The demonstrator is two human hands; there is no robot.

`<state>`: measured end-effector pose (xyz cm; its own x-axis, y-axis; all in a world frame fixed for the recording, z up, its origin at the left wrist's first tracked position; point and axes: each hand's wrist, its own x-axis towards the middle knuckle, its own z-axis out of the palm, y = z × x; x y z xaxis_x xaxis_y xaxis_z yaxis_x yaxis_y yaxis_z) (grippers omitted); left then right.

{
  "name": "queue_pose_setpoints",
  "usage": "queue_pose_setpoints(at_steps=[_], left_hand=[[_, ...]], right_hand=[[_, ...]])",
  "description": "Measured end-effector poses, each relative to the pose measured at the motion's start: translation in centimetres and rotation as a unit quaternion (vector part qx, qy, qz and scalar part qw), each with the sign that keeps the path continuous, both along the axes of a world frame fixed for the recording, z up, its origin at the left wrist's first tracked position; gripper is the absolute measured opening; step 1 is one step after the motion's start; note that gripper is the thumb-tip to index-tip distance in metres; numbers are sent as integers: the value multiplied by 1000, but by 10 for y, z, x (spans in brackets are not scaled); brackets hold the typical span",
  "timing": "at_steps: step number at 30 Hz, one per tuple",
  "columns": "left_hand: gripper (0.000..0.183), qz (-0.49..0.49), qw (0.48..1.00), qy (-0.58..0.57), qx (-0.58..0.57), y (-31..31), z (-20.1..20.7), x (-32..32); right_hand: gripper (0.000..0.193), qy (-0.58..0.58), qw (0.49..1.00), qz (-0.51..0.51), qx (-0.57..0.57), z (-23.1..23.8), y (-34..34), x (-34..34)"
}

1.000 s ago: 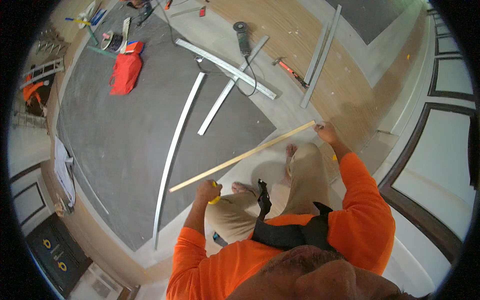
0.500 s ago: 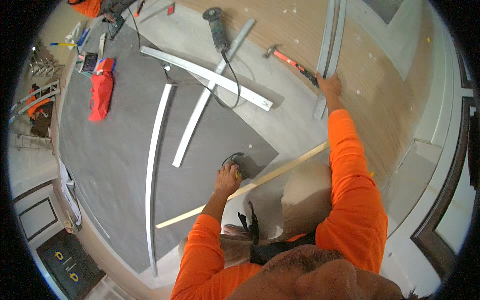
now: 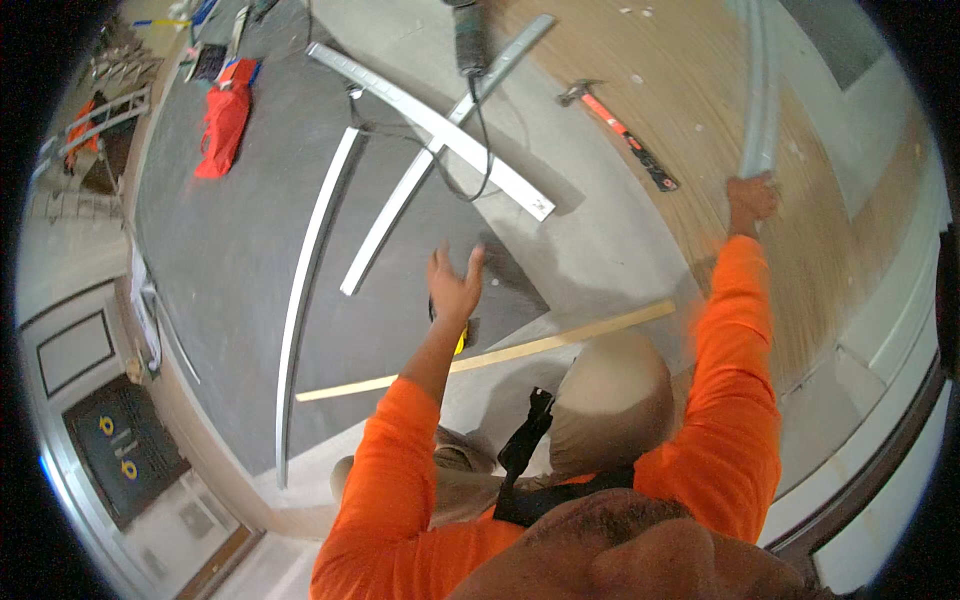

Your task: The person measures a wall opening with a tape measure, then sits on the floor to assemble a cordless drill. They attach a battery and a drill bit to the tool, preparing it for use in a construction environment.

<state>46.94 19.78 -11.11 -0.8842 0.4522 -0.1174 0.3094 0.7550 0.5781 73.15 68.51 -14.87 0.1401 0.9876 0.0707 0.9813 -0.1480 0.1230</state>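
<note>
- One right hand (image 3: 752, 200) grasps the near end of grey strips (image 3: 762, 100), apparently two, its fingers closed around them.
- One left hand (image 3: 455, 292) hangs empty over the grey floor (image 3: 225, 270), fingers spread; one yellow item (image 3: 462, 341) shows just below it.
- One wooden slat (image 3: 560, 338) runs beneath the left forearm (image 3: 430, 360).
- Three white rails (image 3: 313, 245) lie on the floor, two crossed; one hammer (image 3: 622, 132), one grinder (image 3: 470, 40) and one red bag (image 3: 226, 122) lie around them.

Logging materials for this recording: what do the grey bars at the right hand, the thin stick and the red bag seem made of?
Grey bars: probably dull metal, judging by their soft sheen and lengthwise lines. Stick: likely bare, matte wood, from its pale yellowish tan. Red bag: fairly matte fabric or thin plastic, given its creases; I can't tell which.
</note>
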Motion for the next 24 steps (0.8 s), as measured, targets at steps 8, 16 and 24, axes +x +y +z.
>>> queue_pose_setpoints(at_steps=[8,16,24], left_hand=[[124,135,984,-98,-65,178,36,-51],[114,247,955,-159,-49,154,20,-75],[62,197,973,-92,74,35,38,-146]], right_hand=[[68,195,890,394,-122,-7,-59,-75],[53,180,895,363,-189,-19,-99,-113],[51,242,887,311,-242,25,-146,-136]])
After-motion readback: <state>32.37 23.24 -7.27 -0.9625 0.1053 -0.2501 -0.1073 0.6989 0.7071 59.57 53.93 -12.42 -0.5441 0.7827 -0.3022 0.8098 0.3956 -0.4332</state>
